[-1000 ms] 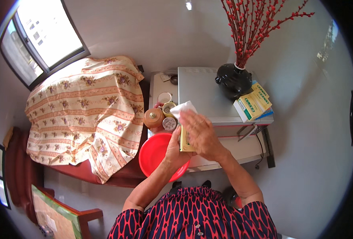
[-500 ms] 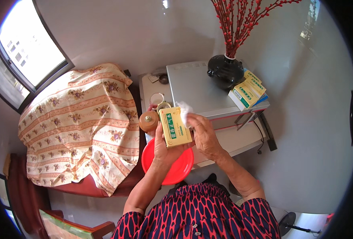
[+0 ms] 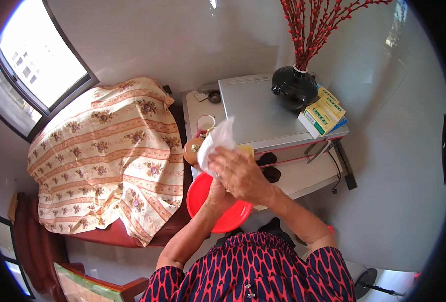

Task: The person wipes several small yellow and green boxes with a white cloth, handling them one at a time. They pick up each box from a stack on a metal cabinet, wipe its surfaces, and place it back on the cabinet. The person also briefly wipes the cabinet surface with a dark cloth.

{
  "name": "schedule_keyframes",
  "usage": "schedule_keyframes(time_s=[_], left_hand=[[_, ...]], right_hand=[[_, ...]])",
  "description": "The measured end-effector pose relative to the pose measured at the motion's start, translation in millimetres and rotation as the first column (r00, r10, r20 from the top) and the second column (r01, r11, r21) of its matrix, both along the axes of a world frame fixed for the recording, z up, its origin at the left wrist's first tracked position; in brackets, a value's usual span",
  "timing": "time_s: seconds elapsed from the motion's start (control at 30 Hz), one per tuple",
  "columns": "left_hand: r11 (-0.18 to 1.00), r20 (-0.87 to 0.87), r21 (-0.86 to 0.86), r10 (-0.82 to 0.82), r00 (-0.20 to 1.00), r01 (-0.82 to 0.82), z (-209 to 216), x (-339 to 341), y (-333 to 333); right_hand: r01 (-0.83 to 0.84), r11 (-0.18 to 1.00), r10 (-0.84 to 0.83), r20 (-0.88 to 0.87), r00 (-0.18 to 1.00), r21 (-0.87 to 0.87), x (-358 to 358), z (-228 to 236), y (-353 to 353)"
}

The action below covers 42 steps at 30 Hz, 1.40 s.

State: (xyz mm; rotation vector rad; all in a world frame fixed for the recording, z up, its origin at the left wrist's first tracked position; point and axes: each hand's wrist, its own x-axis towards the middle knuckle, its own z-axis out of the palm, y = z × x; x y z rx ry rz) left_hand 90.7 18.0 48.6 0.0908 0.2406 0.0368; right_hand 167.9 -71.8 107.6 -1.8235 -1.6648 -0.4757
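My right hand (image 3: 240, 173) spreads a white tissue (image 3: 218, 143) over the yellow box, pressing it with bent fingers. Beneath it, my left hand (image 3: 219, 197) grips the yellow box (image 3: 246, 149), of which only a corner shows past my right hand. Most of the box and my left fingers are hidden behind the right hand and the tissue. Below my hands a red plastic basin (image 3: 197, 195) is partly covered by them. Close to the tissue's left edge stands a brown lidded pot (image 3: 190, 151), with a light-coloured mug (image 3: 206, 122) behind it.
A silver box-shaped appliance (image 3: 248, 108) bears a black vase (image 3: 294, 90) of red-budded branches and several yellow boxes (image 3: 321, 116). Two dark rounded things (image 3: 270, 174) lie before it on the white table (image 3: 298, 183). To the left, a flowered cloth (image 3: 107, 156) drapes a red-brown sofa.
My right hand has moved left across the box, and the tissue, crumpled before, is now spread out and covers its front. The view has shifted slightly.
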Motion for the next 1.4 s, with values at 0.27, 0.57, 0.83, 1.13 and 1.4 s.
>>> schedule_keyframes(time_s=[0.27,0.57,0.83,1.13,1.4], left_hand=[[0.875,-0.037,0.433,-0.223,0.974,0.217,14.4,-12.0,1.5],[0.703,-0.094,0.689,-0.153,0.984,0.175,15.8,-20.6,7.7],[0.822,0.073,0.566,-0.127,0.989,0.064,34.3,-24.2,8.9],[0.905,-0.053,0.383,0.225,0.973,-0.188,40.9,-3.2,-0.6],[0.943,0.019,0.317,0.099,0.995,-0.1,50.6,-5.9,14.4]], right_hand=[[-0.109,0.993,0.048,-0.993,0.112,0.036,56.0,25.8,-26.1],[-0.026,0.997,0.003,-0.293,0.956,-0.074,-4.6,40.6,-36.9],[0.323,0.907,0.269,-0.962,0.053,0.271,33.8,7.6,-42.9],[0.031,0.999,-0.032,0.05,0.998,0.021,-24.0,12.4,-10.4],[-0.378,0.919,0.374,-0.546,0.749,0.112,-46.2,5.6,-58.3]])
